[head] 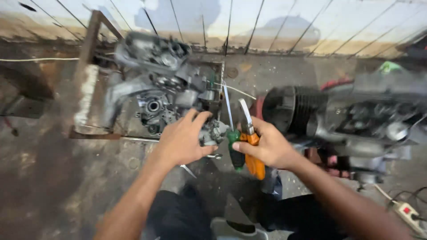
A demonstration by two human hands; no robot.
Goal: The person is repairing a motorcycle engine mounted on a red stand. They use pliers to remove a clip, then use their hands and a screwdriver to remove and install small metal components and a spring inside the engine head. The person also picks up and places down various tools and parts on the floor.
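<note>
Head view: hands [224,142] between engine parts [160,84] and motorcycle engine [356,120].

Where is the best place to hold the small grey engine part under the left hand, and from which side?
Probably by its blocky body, from above and the near side. The left hand already wraps the small grey engine part that way, and the right hand, with its screwdriver and pliers, crowds the right side.

Dismantled engine parts [155,84] are crowding the tray at eleven o'clock, and a black finned engine [302,111] is blocking three o'clock; bare stained floor [49,178] is lying open toward eight o'clock (a white power strip [407,213] is sitting at four o'clock)
</note>
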